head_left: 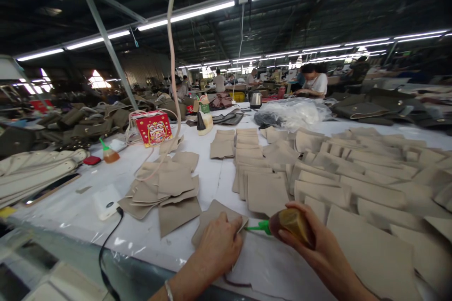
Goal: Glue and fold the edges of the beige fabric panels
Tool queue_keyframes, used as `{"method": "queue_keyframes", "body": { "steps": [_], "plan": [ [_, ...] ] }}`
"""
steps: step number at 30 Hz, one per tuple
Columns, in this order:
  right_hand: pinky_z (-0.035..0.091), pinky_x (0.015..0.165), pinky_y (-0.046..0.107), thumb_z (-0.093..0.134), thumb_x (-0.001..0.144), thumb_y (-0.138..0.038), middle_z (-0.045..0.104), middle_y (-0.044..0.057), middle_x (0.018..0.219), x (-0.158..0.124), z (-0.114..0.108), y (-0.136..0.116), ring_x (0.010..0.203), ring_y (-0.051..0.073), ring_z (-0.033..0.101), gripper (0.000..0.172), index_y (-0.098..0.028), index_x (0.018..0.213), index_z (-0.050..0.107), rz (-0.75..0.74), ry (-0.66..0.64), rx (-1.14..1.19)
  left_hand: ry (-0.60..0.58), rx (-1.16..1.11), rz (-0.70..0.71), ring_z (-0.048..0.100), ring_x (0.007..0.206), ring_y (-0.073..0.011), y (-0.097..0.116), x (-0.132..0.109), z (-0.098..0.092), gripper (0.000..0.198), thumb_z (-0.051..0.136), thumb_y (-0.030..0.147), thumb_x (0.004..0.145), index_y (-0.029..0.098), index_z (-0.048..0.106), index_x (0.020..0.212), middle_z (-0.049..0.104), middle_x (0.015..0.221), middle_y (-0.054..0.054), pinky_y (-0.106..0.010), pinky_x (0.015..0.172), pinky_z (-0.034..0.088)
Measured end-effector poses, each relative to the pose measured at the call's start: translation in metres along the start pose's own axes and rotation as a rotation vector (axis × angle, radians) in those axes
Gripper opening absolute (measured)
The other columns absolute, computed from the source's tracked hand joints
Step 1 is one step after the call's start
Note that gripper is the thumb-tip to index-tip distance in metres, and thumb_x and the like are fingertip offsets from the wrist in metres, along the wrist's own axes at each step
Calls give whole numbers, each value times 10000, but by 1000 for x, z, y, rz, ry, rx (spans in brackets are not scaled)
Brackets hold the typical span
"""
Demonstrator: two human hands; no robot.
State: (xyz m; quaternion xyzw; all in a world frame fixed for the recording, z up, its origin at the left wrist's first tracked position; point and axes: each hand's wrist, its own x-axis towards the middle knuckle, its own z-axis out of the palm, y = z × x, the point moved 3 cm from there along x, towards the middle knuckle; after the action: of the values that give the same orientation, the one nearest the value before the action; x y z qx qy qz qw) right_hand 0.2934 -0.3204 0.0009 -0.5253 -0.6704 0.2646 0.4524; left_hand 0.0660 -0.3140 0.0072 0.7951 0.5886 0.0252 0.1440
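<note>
My right hand (310, 233) is closed around a squeeze bottle (291, 225) of amber liquid, tilted on its side. Its green nozzle (259, 227) points left, and the thin tip meets the right edge of a taupe leather-like piece (212, 218). My left hand (221, 242) grips that piece near its right edge, with the fingers bent and pressed on it against the table. To the left lies a loose pile of similar taupe pieces (174, 181). Rows of more overlapping pieces (266, 193) spread out beyond and to the right of the bottle.
A white power bank (106, 202) with a black cable lies at the left, near a phone (52, 188). Another green-tipped bottle (110, 154) stands by a red gift box (153, 129). A hose hangs from above. Clear plastic (293, 113) lies farther back; people work beyond.
</note>
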Motion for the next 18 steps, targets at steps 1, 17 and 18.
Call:
{"method": "queue_keyframes", "body": {
  "steps": [1, 17, 18],
  "plan": [
    [479, 780, 329, 659, 835, -506, 615, 33, 1012, 0, 1, 0, 874, 256, 609, 476, -227, 1178, 480, 21, -30, 28, 0, 0, 0, 638, 848, -256, 0, 0, 0, 429, 352, 269, 863, 336, 550, 1238, 591, 986, -84, -390, 766, 502],
    [478, 760, 301, 664, 831, -520, 612, 20, 951, -4, 3, 2, 864, 249, 599, 523, -208, 1182, 433, 131, -82, 196, 7, -63, 23, 642, 858, -257, -8, 0, 2, 457, 352, 308, 871, 351, 532, 1289, 589, 972, -81, -392, 785, 500],
    [480, 757, 303, 668, 826, -523, 613, 22, 951, -5, 3, 2, 859, 250, 600, 526, -209, 1179, 439, 131, -54, 178, 6, -67, 23, 641, 859, -252, -9, 0, 2, 453, 352, 314, 874, 354, 533, 1288, 589, 977, -77, -386, 787, 500]
  ]
}}
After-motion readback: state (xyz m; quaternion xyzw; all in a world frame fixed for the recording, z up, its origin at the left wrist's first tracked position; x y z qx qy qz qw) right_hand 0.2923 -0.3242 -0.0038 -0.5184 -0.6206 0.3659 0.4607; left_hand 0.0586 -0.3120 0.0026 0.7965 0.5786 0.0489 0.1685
